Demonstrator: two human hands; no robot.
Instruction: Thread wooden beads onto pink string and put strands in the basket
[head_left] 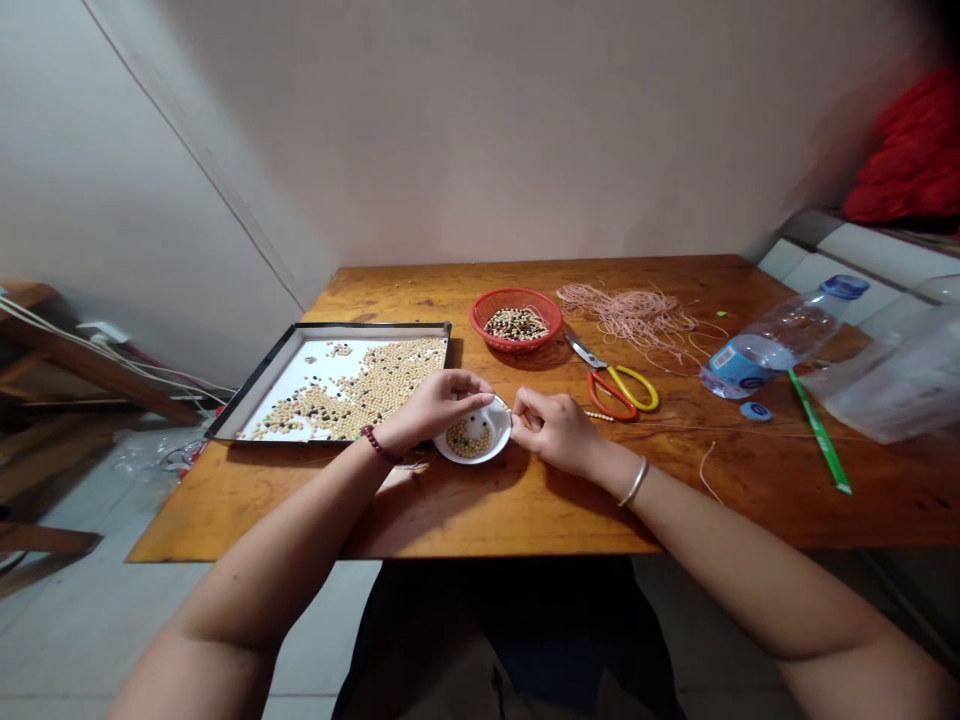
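Left of my fingers lies the black-rimmed tray [281,375], strewn with cream and dark beads, while my left hand [439,405] hangs with thumb and forefinger drawn narrow, whether gripping anything I cannot tell, and my right hand [556,430] has its fingertips pinched together on the beaded thread. Beneath my left fingertips and just beside my right ones sits the small, round white dish [495,414], with loose beads inside. The beaded thread [598,415], thin with a short row of cream beads, shows beyond my right knuckles, its long axis nearly sideways, pointing rightward from my fingers.
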